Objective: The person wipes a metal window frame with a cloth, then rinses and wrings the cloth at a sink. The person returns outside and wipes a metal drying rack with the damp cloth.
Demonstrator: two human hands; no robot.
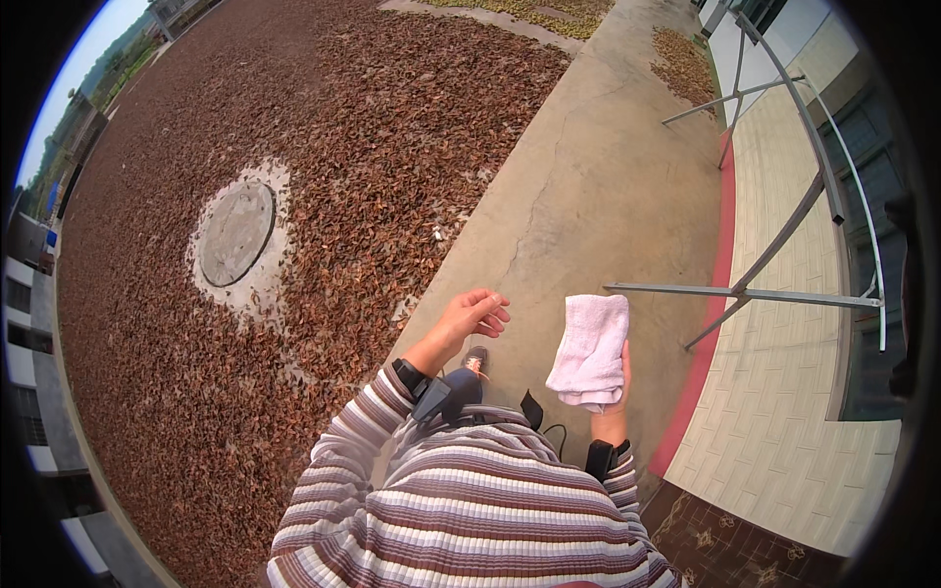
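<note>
A folded pale pink cloth, like a small towel (590, 351), rests on my right hand (623, 378), which supports it from beneath and at its right side; most of that palm and its fingers are hidden by the cloth. My left hand (478, 314) is held up over the concrete walkway, to the left of the cloth and apart from it. Its fingers are loosely bent with nothing in them. Below the left hand a shoe (476, 359) shows on the walkway.
A metal frame (676, 289) reaches from the tiled wall (794, 360) over the concrete walkway (581, 198) on the right. Dried brown leaf-like pieces (367, 184) cover the ground to the left, around a round concrete cover (237, 234). Patterned dark tiles (706, 533) lie at lower right.
</note>
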